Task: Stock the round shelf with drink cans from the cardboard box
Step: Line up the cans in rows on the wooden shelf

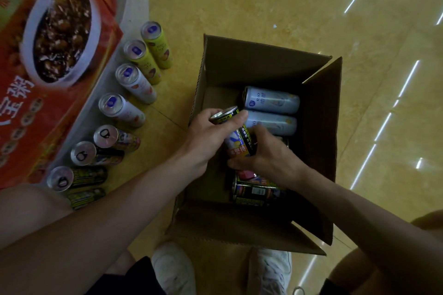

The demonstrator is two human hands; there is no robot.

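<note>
Reaching into the box, clasped a dark can just inside its mouth, left grip curled round its top, right grip round its base; probably stiff, heavy, slick, best held round the middle.

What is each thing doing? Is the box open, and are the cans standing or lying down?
cardboard box, open, flaps out.
dark can, held over the box.
left hand, grips the can's top.
right hand, grips its lower end.
pale cans, lying in the box.
row of cans, upright, unopened.
</note>
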